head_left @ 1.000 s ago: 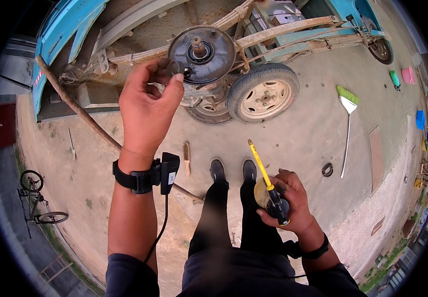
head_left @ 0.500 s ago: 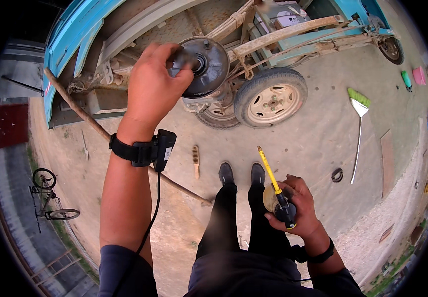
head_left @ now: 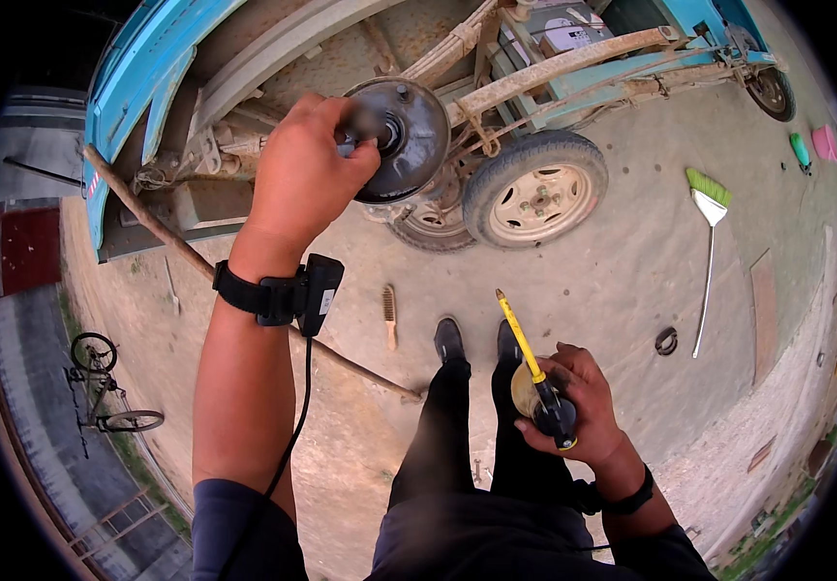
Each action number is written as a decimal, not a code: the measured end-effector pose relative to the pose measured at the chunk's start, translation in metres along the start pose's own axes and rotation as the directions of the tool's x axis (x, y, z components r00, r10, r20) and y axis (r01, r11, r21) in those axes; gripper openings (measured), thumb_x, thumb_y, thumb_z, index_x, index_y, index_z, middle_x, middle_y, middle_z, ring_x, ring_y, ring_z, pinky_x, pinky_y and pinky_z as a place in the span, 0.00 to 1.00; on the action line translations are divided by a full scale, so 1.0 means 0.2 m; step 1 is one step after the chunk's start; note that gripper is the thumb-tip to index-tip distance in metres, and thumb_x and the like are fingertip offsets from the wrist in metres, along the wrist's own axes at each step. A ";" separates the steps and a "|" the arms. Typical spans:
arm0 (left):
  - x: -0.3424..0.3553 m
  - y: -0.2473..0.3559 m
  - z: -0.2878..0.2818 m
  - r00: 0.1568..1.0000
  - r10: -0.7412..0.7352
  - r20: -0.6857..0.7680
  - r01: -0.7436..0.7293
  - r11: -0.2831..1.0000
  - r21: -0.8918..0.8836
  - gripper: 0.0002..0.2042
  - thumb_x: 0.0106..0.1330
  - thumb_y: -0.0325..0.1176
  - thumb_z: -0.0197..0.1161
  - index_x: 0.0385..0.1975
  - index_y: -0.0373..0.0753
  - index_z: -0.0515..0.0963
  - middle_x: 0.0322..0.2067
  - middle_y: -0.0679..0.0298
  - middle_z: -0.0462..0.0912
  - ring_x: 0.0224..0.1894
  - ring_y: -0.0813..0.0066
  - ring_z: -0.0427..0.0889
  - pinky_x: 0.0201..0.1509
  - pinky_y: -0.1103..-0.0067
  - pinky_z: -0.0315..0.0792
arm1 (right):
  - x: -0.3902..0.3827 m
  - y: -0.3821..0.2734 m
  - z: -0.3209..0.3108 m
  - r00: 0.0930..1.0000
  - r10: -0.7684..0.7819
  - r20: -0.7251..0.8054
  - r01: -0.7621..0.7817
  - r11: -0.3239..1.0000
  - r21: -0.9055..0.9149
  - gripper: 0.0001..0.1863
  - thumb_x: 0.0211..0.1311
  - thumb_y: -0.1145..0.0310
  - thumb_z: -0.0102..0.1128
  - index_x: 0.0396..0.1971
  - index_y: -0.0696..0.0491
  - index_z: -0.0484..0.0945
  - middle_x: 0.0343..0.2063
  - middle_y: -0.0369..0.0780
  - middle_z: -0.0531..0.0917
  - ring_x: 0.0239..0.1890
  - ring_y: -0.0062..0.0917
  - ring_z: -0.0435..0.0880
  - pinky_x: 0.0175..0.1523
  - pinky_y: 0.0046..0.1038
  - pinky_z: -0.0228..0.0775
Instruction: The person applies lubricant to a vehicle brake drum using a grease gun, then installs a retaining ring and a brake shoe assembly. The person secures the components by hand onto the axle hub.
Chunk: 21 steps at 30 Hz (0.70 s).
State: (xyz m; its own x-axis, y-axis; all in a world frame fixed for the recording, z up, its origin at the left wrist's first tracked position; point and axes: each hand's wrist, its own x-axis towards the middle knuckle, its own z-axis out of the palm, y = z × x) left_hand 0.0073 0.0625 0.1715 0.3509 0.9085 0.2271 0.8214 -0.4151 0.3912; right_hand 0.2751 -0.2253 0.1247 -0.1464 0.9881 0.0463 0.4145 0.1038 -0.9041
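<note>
My left hand (head_left: pixel 307 165) is at the round dark metal drum (head_left: pixel 404 165) on the vehicle's axle. Its thumb and fingers close in a pinch by the hub (head_left: pixel 391 131) at the drum's centre; a dark, blurred piece shows between them, too unclear to name. Low and to the right, my right hand (head_left: pixel 588 407) grips a yellow-and-black stick-like tool (head_left: pixel 523 339) with a brownish tip, pointing away from me. A round tan piece (head_left: pixel 525 392) sits in the same hand, under the tool. My palm and fingers hide part of both.
A wheel with tyre (head_left: pixel 539 194) rests right of the drum, below the blue vehicle's frame (head_left: pixel 563 68). A long wooden pole (head_left: pixel 171 237) slants across on the left. On the ground lie a wooden-handled brush (head_left: pixel 390 315), a broom (head_left: pixel 709 218) and a dark ring (head_left: pixel 666 341).
My view has shifted a little, so the ground things sit slightly farther right. The left hand's fingers have shifted slightly at the hub. My right hand keeps its hold.
</note>
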 end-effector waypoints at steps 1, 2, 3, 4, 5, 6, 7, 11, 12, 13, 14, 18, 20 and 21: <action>0.00 -0.01 0.01 1.000 -0.005 0.000 0.005 1.000 -0.010 0.17 0.58 0.29 0.73 0.48 0.33 0.85 0.38 0.56 0.84 0.37 0.63 0.84 0.46 0.71 0.78 | 0.01 0.00 0.00 1.000 0.004 -0.005 -0.004 1.000 0.005 0.37 0.42 0.63 0.83 0.58 0.51 0.83 0.43 0.43 0.81 0.47 0.41 0.81 0.54 0.40 0.77; 0.01 -0.02 0.01 1.000 -0.010 0.001 0.010 1.000 -0.019 0.17 0.58 0.30 0.74 0.48 0.33 0.84 0.38 0.55 0.84 0.37 0.63 0.84 0.46 0.71 0.78 | 0.01 0.00 0.01 1.000 0.007 -0.010 -0.007 1.000 0.011 0.37 0.42 0.63 0.83 0.58 0.51 0.83 0.43 0.43 0.81 0.47 0.41 0.81 0.54 0.40 0.76; 0.01 -0.02 0.02 1.000 -0.016 0.003 0.017 0.999 -0.031 0.18 0.58 0.30 0.74 0.48 0.33 0.84 0.38 0.55 0.83 0.37 0.63 0.84 0.46 0.71 0.78 | 0.01 0.00 0.01 1.000 0.013 -0.013 -0.013 1.000 0.016 0.37 0.42 0.64 0.83 0.58 0.51 0.83 0.42 0.43 0.81 0.47 0.41 0.81 0.54 0.40 0.76; 0.01 -0.02 0.03 1.000 -0.006 -0.004 0.006 0.999 -0.038 0.18 0.59 0.31 0.75 0.48 0.33 0.84 0.38 0.55 0.83 0.37 0.63 0.84 0.45 0.71 0.78 | 0.01 0.00 0.01 1.000 0.016 -0.012 -0.015 1.000 0.013 0.37 0.42 0.64 0.83 0.58 0.51 0.83 0.42 0.43 0.81 0.47 0.41 0.81 0.54 0.39 0.76; 0.00 -0.02 0.03 1.000 0.004 -0.012 -0.005 0.999 -0.044 0.18 0.59 0.32 0.76 0.48 0.33 0.84 0.38 0.55 0.83 0.37 0.63 0.83 0.45 0.71 0.78 | 0.01 0.00 0.01 1.000 0.017 -0.010 -0.017 1.000 0.010 0.37 0.42 0.64 0.83 0.58 0.51 0.83 0.42 0.43 0.81 0.46 0.41 0.81 0.53 0.39 0.76; 0.01 -0.02 0.04 1.000 0.017 -0.020 -0.018 0.999 -0.051 0.19 0.59 0.33 0.76 0.48 0.33 0.84 0.37 0.55 0.83 0.37 0.63 0.83 0.44 0.70 0.78 | 0.01 0.01 0.00 1.000 0.019 -0.010 -0.019 1.000 0.007 0.37 0.41 0.64 0.83 0.58 0.52 0.83 0.42 0.43 0.81 0.46 0.41 0.81 0.53 0.39 0.76; 0.01 -0.01 0.03 1.000 0.001 -0.014 -0.001 0.999 -0.034 0.18 0.60 0.34 0.77 0.48 0.33 0.84 0.37 0.55 0.83 0.37 0.62 0.83 0.44 0.70 0.77 | 0.00 0.01 0.00 1.000 0.024 -0.002 -0.024 1.000 0.002 0.38 0.41 0.64 0.83 0.58 0.54 0.82 0.43 0.44 0.81 0.47 0.41 0.82 0.58 0.41 0.74; 0.02 0.01 0.02 1.000 0.010 -0.003 -0.010 0.997 0.078 0.17 0.63 0.38 0.77 0.46 0.33 0.84 0.36 0.55 0.83 0.35 0.58 0.83 0.41 0.68 0.77 | -0.01 0.03 -0.01 0.999 0.047 0.019 -0.048 0.999 0.008 0.40 0.39 0.65 0.83 0.58 0.58 0.80 0.45 0.47 0.81 0.47 0.41 0.83 0.69 0.46 0.70; 0.02 0.01 0.02 1.000 0.031 -0.002 -0.030 0.993 0.114 0.17 0.63 0.38 0.76 0.45 0.34 0.84 0.36 0.55 0.83 0.35 0.57 0.83 0.40 0.67 0.76 | -0.01 0.03 -0.01 0.998 0.054 0.022 -0.055 0.998 0.014 0.40 0.39 0.65 0.83 0.58 0.58 0.80 0.45 0.47 0.81 0.47 0.41 0.83 0.69 0.47 0.69; 0.03 0.01 0.02 0.999 0.047 0.022 -0.049 0.993 0.105 0.16 0.64 0.39 0.75 0.44 0.34 0.84 0.37 0.54 0.83 0.36 0.54 0.83 0.40 0.65 0.77 | -0.01 0.03 -0.02 0.998 0.066 0.015 -0.067 0.998 0.013 0.40 0.39 0.65 0.83 0.58 0.58 0.80 0.45 0.47 0.81 0.47 0.41 0.83 0.70 0.48 0.69; 0.03 0.00 0.01 0.997 0.064 0.045 -0.068 0.993 0.094 0.15 0.65 0.40 0.74 0.43 0.35 0.84 0.38 0.54 0.83 0.38 0.51 0.84 0.41 0.63 0.77 | -0.01 0.02 -0.02 0.997 0.079 0.007 -0.079 0.997 0.012 0.39 0.39 0.65 0.83 0.58 0.58 0.81 0.45 0.47 0.81 0.47 0.41 0.83 0.70 0.48 0.68; 0.07 -0.01 -0.03 0.983 0.131 0.128 -0.144 0.985 0.096 0.14 0.66 0.40 0.73 0.42 0.36 0.84 0.38 0.54 0.83 0.38 0.48 0.84 0.40 0.61 0.77 | -0.01 0.05 -0.02 0.998 0.068 -0.017 -0.068 0.997 0.021 0.39 0.39 0.65 0.82 0.57 0.58 0.81 0.44 0.47 0.82 0.48 0.42 0.83 0.71 0.49 0.68; 0.09 -0.03 -0.04 0.970 0.184 0.157 -0.197 0.978 0.066 0.13 0.65 0.36 0.73 0.43 0.36 0.83 0.36 0.55 0.81 0.35 0.53 0.82 0.39 0.66 0.75 | -0.01 0.05 -0.03 0.997 0.075 -0.017 -0.075 0.997 0.026 0.39 0.39 0.65 0.82 0.57 0.58 0.81 0.44 0.47 0.82 0.48 0.41 0.83 0.71 0.49 0.67; 0.10 -0.04 -0.05 0.963 0.210 0.170 -0.222 0.974 0.052 0.12 0.65 0.33 0.73 0.44 0.35 0.83 0.36 0.56 0.81 0.33 0.56 0.81 0.39 0.68 0.74 | -0.01 0.05 -0.04 0.997 0.076 -0.017 -0.076 0.997 0.030 0.39 0.39 0.65 0.82 0.57 0.58 0.81 0.44 0.47 0.82 0.48 0.41 0.83 0.71 0.49 0.67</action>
State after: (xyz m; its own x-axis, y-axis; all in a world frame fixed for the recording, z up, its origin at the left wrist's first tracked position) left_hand 0.0042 0.0833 0.1818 0.5870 0.7957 0.1491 0.7454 -0.6031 0.2840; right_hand 0.2860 -0.2251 0.1183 -0.0994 0.9949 -0.0158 0.3976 0.0252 -0.9172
